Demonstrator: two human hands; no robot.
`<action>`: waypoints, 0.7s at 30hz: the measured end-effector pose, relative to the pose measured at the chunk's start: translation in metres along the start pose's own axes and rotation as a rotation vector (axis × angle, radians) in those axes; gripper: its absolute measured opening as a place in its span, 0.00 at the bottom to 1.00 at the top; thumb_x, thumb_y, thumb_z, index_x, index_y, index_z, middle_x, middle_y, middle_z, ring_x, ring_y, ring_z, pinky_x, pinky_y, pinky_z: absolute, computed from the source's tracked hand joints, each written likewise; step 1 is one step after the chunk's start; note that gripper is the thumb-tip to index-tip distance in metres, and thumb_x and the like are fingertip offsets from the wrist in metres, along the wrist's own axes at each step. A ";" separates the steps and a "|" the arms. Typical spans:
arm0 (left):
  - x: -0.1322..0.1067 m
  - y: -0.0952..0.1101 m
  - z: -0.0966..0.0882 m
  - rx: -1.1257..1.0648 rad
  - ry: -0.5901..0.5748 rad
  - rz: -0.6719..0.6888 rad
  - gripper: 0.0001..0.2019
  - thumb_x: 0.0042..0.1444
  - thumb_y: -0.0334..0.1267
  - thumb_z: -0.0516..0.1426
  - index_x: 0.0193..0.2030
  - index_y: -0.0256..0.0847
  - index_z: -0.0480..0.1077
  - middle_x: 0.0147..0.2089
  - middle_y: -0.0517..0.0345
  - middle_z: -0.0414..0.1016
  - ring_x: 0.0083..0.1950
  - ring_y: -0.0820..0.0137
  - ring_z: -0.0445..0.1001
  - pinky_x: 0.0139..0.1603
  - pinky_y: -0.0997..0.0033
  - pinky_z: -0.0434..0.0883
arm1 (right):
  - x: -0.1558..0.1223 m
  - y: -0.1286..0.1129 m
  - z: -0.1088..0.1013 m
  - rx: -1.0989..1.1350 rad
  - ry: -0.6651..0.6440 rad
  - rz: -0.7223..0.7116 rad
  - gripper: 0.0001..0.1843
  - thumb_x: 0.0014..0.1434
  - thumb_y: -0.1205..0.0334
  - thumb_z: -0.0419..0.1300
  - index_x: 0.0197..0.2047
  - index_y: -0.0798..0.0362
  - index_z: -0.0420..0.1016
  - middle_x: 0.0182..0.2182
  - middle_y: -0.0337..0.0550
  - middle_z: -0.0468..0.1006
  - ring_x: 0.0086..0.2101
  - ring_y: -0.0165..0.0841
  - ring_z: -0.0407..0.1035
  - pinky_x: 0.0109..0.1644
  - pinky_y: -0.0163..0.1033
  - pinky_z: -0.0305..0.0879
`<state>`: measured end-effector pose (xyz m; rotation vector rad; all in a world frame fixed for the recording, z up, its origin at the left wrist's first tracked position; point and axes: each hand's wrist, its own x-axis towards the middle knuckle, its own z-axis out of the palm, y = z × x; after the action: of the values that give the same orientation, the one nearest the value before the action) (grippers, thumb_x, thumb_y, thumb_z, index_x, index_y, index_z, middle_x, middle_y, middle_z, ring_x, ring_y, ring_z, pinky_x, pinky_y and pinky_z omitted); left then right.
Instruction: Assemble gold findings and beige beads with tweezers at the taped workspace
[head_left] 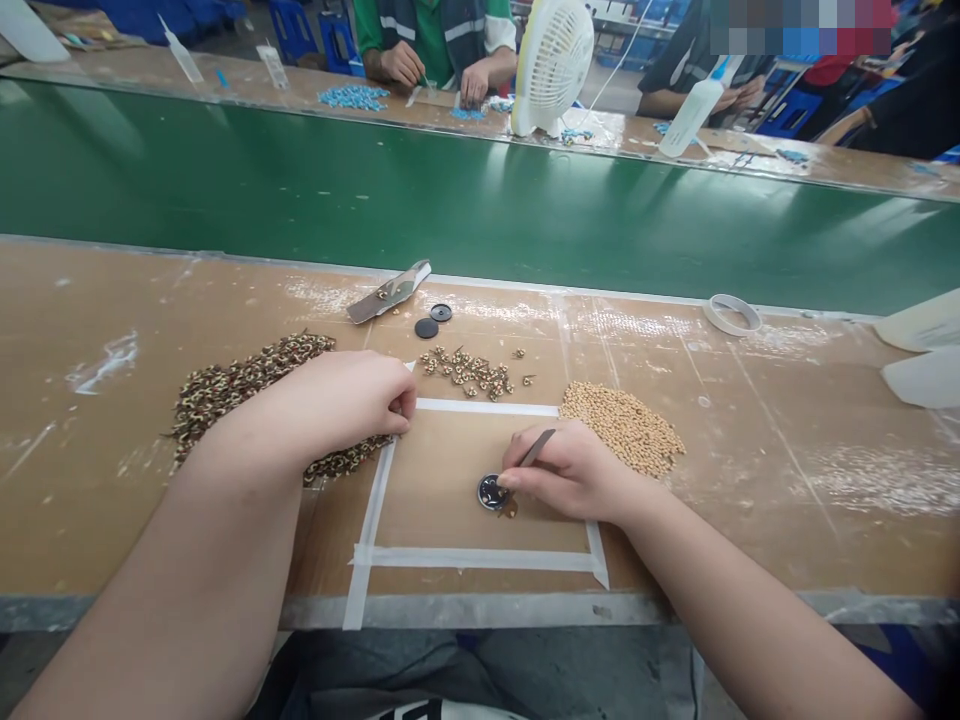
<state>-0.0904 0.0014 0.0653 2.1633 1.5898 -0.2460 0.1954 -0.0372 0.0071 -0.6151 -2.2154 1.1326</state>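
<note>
My right hand (559,465) is closed around dark tweezers (537,448), whose flat end sticks up past the fingers. Its fingertips are at a small round black dish (489,491) with tiny pieces in it, on a brown board area (442,470) edged with white tape. My left hand (379,395) is curled at the tape's upper left corner, beside a heap of small dark and gold parts (255,375); whatever its fingers hold is hidden. Small gold-brown pieces (469,372) lie loose beyond the board. Right of them is a pile of tan beads (622,425).
Two black round caps (427,327) and a camouflage-patterned strip (390,292) lie near a green belt (450,205). A tape roll (733,314) and white bottles (926,350) stand right. Across the belt are a fan (555,65), a squeeze bottle (694,110) and people working.
</note>
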 end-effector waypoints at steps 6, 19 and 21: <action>0.001 -0.005 0.006 -0.024 0.069 0.000 0.04 0.45 0.43 0.68 0.26 0.51 0.79 0.26 0.56 0.78 0.33 0.57 0.77 0.36 0.63 0.64 | -0.001 0.003 0.002 0.025 -0.060 -0.007 0.14 0.70 0.59 0.63 0.32 0.51 0.81 0.33 0.44 0.87 0.32 0.33 0.81 0.38 0.37 0.75; 0.003 0.019 -0.002 -0.059 0.052 0.074 0.03 0.51 0.38 0.62 0.31 0.49 0.79 0.32 0.59 0.81 0.30 0.63 0.74 0.32 0.65 0.62 | -0.004 0.002 -0.005 0.197 0.270 0.118 0.12 0.68 0.54 0.65 0.34 0.50 0.79 0.23 0.38 0.79 0.22 0.30 0.73 0.28 0.37 0.70; 0.005 0.028 -0.002 -0.157 0.096 0.123 0.04 0.54 0.38 0.62 0.34 0.48 0.79 0.34 0.61 0.82 0.32 0.65 0.75 0.33 0.67 0.63 | -0.004 0.005 -0.008 0.372 0.429 0.190 0.14 0.69 0.52 0.64 0.33 0.49 0.77 0.20 0.35 0.76 0.18 0.28 0.70 0.24 0.36 0.67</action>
<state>-0.0629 -0.0002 0.0718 2.1684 1.4662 0.0214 0.2041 -0.0327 0.0057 -0.8270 -1.5630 1.3219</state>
